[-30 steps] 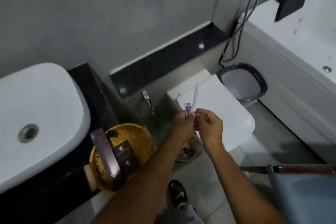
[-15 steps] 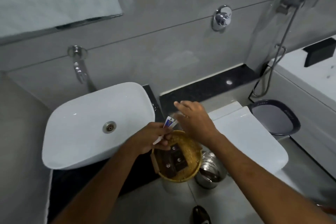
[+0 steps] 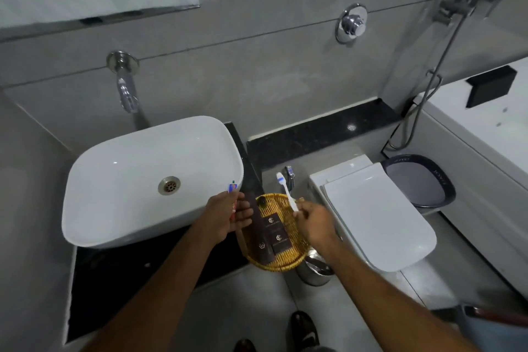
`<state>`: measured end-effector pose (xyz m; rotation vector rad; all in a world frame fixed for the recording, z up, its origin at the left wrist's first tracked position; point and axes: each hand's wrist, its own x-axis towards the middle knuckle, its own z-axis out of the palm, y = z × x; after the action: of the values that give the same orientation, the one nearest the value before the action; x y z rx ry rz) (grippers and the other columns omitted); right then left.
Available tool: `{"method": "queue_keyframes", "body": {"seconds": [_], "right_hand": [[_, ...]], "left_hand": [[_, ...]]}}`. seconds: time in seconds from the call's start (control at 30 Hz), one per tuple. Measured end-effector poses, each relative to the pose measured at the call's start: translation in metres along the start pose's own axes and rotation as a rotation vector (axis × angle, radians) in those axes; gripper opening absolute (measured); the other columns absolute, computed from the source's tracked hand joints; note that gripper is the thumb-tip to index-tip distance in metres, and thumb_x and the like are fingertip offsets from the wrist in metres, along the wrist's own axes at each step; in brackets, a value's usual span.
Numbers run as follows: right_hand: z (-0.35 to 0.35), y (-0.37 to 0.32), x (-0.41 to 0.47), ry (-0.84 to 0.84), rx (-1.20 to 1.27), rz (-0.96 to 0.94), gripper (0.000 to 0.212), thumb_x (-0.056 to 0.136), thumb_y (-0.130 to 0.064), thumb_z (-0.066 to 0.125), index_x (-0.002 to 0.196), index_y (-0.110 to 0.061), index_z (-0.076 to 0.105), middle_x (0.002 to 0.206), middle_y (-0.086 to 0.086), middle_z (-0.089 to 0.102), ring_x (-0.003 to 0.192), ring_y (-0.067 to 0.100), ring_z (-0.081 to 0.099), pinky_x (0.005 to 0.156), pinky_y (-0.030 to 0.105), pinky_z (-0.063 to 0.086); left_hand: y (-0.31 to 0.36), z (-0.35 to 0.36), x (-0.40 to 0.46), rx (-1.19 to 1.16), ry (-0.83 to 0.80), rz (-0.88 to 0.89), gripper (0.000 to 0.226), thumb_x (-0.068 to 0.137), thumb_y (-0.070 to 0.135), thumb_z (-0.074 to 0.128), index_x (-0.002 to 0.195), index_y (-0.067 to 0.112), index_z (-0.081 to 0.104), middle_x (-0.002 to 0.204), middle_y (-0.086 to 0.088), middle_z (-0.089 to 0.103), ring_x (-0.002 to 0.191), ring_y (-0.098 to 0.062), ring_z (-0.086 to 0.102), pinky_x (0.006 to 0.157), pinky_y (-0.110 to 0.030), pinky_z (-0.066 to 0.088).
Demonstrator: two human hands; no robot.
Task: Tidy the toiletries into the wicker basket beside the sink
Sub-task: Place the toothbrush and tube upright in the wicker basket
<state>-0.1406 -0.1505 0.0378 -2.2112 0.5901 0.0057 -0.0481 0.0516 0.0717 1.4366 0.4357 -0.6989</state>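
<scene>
Head view: two hands, two items over one basket

Nearest, the left hand (image 3: 228,216) grips a small toothpaste tube (image 3: 233,188), mostly hidden by its fingers. The right hand (image 3: 314,223) pinches one white toothbrush (image 3: 286,190), bristles up. Between them one wicker basket (image 3: 297,261) holds three dark brown boxes (image 3: 278,241). Beyond sits one white sink (image 3: 128,174).

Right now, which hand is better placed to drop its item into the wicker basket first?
Right. The right hand holds the toothbrush directly over the wicker basket; the left hand, holding a small toothpaste tube, sits beside the rim, over the sink's edge.
</scene>
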Motion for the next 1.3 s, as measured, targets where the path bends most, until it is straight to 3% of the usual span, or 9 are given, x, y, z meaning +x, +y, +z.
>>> {"method": "queue_keyframes", "body": {"seconds": [0.07, 0.23, 0.47, 0.57, 0.63, 0.9, 1.03, 1.13, 1.3], "right_hand": [[0.01, 0.008, -0.002, -0.033, -0.041, 0.093, 0.014, 0.092, -0.022, 0.061, 0.096, -0.018, 0.074, 0.087, 0.001, 0.073, 0.076, 0.016, 0.065, 0.071, 0.03, 0.055], [0.031, 0.01, 0.008, -0.042, -0.234, 0.165, 0.015, 0.093, -0.023, 0.057, 0.094, -0.018, 0.07, 0.09, 0.002, 0.071, 0.073, 0.019, 0.061, 0.065, 0.031, 0.051], [0.056, 0.014, 0.034, -0.063, -0.224, 0.209, 0.009, 0.088, -0.011, 0.064, 0.08, -0.014, 0.065, 0.112, 0.006, 0.067, 0.082, 0.021, 0.064, 0.072, 0.03, 0.052], [0.068, 0.02, 0.038, -0.069, -0.193, 0.246, 0.012, 0.09, -0.012, 0.063, 0.078, -0.014, 0.061, 0.097, 0.007, 0.07, 0.083, 0.022, 0.066, 0.069, 0.028, 0.052], [0.073, 0.023, 0.04, -0.063, -0.182, 0.269, 0.013, 0.091, -0.012, 0.061, 0.078, -0.014, 0.061, 0.086, 0.006, 0.07, 0.073, 0.019, 0.062, 0.061, 0.028, 0.049], [0.081, 0.03, 0.043, -0.097, -0.193, 0.296, 0.013, 0.089, -0.008, 0.063, 0.078, -0.015, 0.058, 0.074, -0.001, 0.057, 0.057, 0.01, 0.05, 0.044, 0.017, 0.033], [0.082, 0.031, 0.045, -0.097, -0.135, 0.315, 0.018, 0.088, -0.006, 0.064, 0.079, -0.016, 0.053, 0.07, -0.004, 0.053, 0.057, 0.008, 0.048, 0.044, 0.017, 0.034], [0.082, 0.031, 0.046, -0.117, -0.115, 0.321, 0.007, 0.088, -0.005, 0.063, 0.082, -0.01, 0.062, 0.077, 0.003, 0.063, 0.063, 0.014, 0.058, 0.047, 0.021, 0.042], [0.083, 0.032, 0.048, -0.113, 0.013, 0.355, 0.007, 0.088, -0.007, 0.062, 0.087, -0.009, 0.068, 0.08, 0.004, 0.066, 0.064, 0.012, 0.059, 0.046, 0.02, 0.042]], "left_hand": [[-0.015, 0.015, 0.002, 0.059, 0.009, 0.06, 0.02, 0.098, 0.026, 0.05, 0.095, 0.01, 0.062, 0.075, -0.01, 0.069, 0.071, -0.025, 0.07, 0.072, -0.042, 0.06], [-0.054, 0.04, 0.01, 0.372, 0.076, 0.279, 0.023, 0.099, 0.028, 0.045, 0.091, 0.012, 0.061, 0.078, -0.011, 0.067, 0.071, -0.021, 0.065, 0.076, -0.039, 0.057], [-0.084, 0.034, 0.022, 0.478, 0.122, 0.302, 0.026, 0.1, 0.032, 0.044, 0.092, 0.013, 0.059, 0.075, -0.004, 0.065, 0.066, -0.01, 0.062, 0.061, -0.021, 0.048], [-0.09, 0.028, 0.025, 0.466, 0.163, 0.307, 0.025, 0.1, 0.032, 0.043, 0.092, 0.016, 0.06, 0.072, -0.001, 0.063, 0.063, -0.007, 0.062, 0.059, -0.018, 0.046], [-0.091, 0.027, 0.027, 0.448, 0.179, 0.318, 0.025, 0.1, 0.032, 0.043, 0.089, 0.018, 0.06, 0.07, 0.0, 0.063, 0.061, -0.006, 0.061, 0.059, -0.018, 0.046], [-0.09, 0.029, 0.029, 0.427, 0.157, 0.32, 0.026, 0.101, 0.031, 0.043, 0.094, 0.012, 0.06, 0.07, -0.001, 0.061, 0.06, -0.007, 0.059, 0.06, -0.019, 0.049], [-0.089, 0.029, 0.03, 0.433, 0.132, 0.299, 0.024, 0.1, 0.031, 0.045, 0.092, 0.014, 0.06, 0.07, -0.002, 0.061, 0.058, -0.006, 0.058, 0.058, -0.018, 0.051], [-0.086, 0.029, 0.031, 0.427, 0.12, 0.266, 0.023, 0.099, 0.03, 0.047, 0.089, 0.013, 0.059, 0.068, -0.002, 0.061, 0.055, -0.004, 0.056, 0.054, -0.016, 0.05], [-0.084, 0.03, 0.031, 0.44, 0.14, 0.243, 0.024, 0.1, 0.03, 0.047, 0.092, 0.013, 0.06, 0.071, -0.003, 0.063, 0.059, -0.008, 0.059, 0.056, -0.019, 0.051]]}}
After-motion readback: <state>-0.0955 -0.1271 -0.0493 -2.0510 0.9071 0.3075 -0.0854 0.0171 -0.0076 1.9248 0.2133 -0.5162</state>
